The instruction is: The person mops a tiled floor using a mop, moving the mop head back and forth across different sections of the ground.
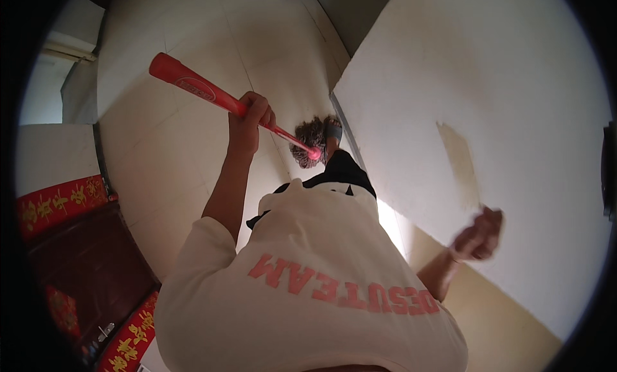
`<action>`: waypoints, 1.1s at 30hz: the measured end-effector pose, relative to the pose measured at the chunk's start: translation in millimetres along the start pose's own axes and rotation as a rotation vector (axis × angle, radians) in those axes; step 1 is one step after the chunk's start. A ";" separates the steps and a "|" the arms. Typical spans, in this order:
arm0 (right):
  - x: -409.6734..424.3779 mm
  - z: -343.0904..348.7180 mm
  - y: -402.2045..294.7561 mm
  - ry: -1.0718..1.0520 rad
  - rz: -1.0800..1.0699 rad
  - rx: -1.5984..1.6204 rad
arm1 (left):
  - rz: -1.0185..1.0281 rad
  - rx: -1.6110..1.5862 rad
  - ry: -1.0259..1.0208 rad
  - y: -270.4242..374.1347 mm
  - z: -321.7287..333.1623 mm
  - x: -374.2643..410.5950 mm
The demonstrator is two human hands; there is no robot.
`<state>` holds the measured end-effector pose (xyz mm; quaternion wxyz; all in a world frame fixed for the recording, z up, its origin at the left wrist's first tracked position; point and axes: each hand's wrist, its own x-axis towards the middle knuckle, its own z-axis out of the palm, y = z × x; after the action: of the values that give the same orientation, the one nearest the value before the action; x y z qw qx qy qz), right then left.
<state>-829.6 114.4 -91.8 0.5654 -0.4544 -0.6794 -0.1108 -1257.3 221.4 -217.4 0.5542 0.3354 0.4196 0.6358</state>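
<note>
My left hand (254, 112) grips the red handle of a mop (212, 93) just below its thick upper end. The handle slants down to a pink joint and a brown string mop head (308, 138), which lies on the tiled floor against my sandalled foot (333, 130). My right hand (481, 233) is raised on the right, in front of the white wall, blurred, with its fingers curled. No object shows in it, but whether it is fully closed is hard to tell.
A white wall (525, 131) with a beige patch stands close on the right, its dark skirting (348, 131) beside my foot. On the left are a dark door (91, 256) and red banners (62, 204) bearing writing. Pale floor tiles (202, 145) stretch ahead.
</note>
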 end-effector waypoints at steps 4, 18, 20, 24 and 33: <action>60.0 122.8 8.4 -0.382 -0.099 0.063 | 0.020 0.041 -0.004 17.4 25.9 40.7; 147.6 232.6 56.2 -0.481 -0.002 0.283 | -0.001 0.060 0.245 35.0 30.4 111.7; 161.1 233.5 54.7 -0.461 -0.063 0.192 | -0.039 0.050 0.261 34.7 15.9 118.3; 188.1 229.0 45.6 -0.419 -0.218 -0.112 | -0.040 -0.015 0.204 36.1 -18.6 132.7; 184.6 243.8 52.8 -0.547 -0.365 -0.527 | -0.042 -0.079 0.247 39.6 -80.5 133.8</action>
<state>-943.6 397.0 -32.5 0.1997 -0.4682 -0.8223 -0.2544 -1367.3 339.1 -220.7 0.5242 0.2239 0.4662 0.6766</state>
